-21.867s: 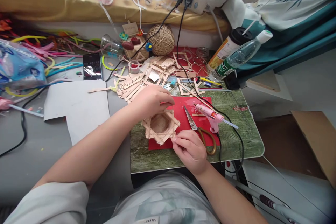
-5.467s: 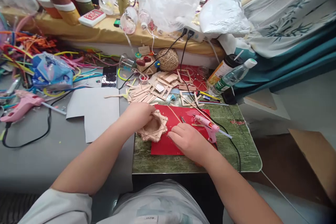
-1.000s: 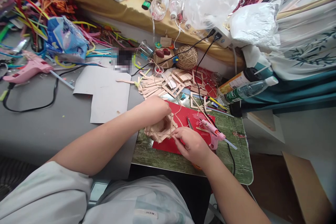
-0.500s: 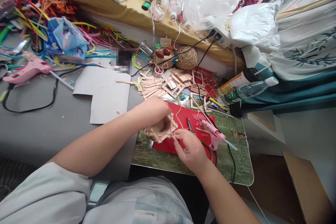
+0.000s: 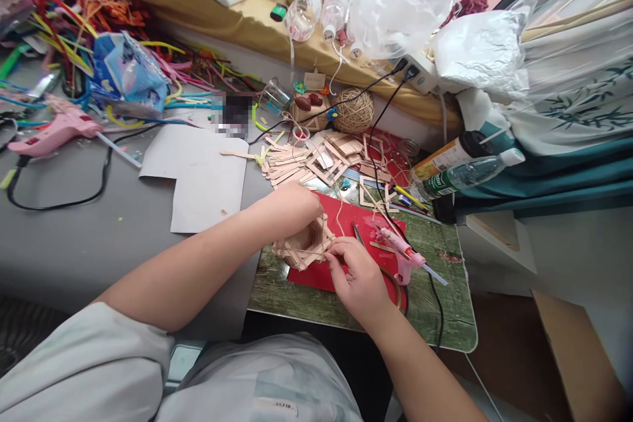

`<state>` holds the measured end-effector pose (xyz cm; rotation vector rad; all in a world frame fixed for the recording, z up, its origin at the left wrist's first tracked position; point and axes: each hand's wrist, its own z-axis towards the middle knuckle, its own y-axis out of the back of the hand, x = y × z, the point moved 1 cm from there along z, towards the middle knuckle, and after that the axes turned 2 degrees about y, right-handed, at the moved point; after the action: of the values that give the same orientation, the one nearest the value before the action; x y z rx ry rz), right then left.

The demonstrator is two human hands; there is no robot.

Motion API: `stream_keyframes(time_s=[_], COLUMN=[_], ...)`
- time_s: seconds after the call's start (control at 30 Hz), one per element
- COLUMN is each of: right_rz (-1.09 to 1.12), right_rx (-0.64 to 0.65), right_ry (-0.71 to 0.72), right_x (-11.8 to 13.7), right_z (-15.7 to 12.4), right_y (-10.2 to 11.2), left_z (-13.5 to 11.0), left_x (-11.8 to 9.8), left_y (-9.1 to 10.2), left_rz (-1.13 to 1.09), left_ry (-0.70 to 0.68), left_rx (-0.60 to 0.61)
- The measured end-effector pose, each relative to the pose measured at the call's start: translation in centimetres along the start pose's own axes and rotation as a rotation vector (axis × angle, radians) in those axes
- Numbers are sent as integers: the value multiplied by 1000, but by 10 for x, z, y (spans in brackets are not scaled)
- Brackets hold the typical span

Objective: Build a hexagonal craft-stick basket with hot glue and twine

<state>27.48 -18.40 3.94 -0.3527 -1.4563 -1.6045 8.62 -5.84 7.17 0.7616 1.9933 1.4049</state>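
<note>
While a pink glue gun (image 5: pixel 54 128) rests on the grey desk (image 5: pixel 59 250) at the left of the frame, a white card (image 5: pixel 202 178) lies right of it. Loose craft sticks (image 5: pixel 284 165) fan out above centre. The left hand (image 5: pixel 297 204) bends over the far rim of the stick basket (image 5: pixel 301 257), at the centre of the frame; its fingertips are hidden, so I cannot tell its grip. The basket's layered walls look built, but a slack length of twine (image 5: pixel 339 214) runs free over the red sheet (image 5: pixel 316 277), so it seems only partly laid. The right hand (image 5: pixel 359 277) has thumb and forefinger together at the basket's right edge; anything pinched is too small to tell. Scissors (image 5: pixel 395 287) and glue gun number 2 (image 5: pixel 401 247) lie right of centre.
</note>
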Motion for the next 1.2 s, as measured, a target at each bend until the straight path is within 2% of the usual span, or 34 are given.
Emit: stream_keyframes(time_s=[0.27, 0.47, 0.7, 0.9, 1.07, 1.2], right_rz=[50, 46, 85, 125, 158, 171], right_rx=[12, 30, 22, 57, 75, 70], right_ry=[-83, -120, -265, -279, -262, -251], right_x=[5, 9, 5, 6, 5, -1], right_z=[3, 7, 7, 13, 16, 14], right_y=[2, 6, 7, 10, 12, 11], left_z=[2, 1, 1, 0, -7, -12], left_x=[-1, 0, 4, 4, 2, 4], left_y=[3, 0, -6, -8, -12, -8], left_rz=[8, 12, 21, -29, -174, -269], left_ry=[-15, -28, -57, -21, -20, -12], left_rx=[46, -14, -71, -61, -132, -93])
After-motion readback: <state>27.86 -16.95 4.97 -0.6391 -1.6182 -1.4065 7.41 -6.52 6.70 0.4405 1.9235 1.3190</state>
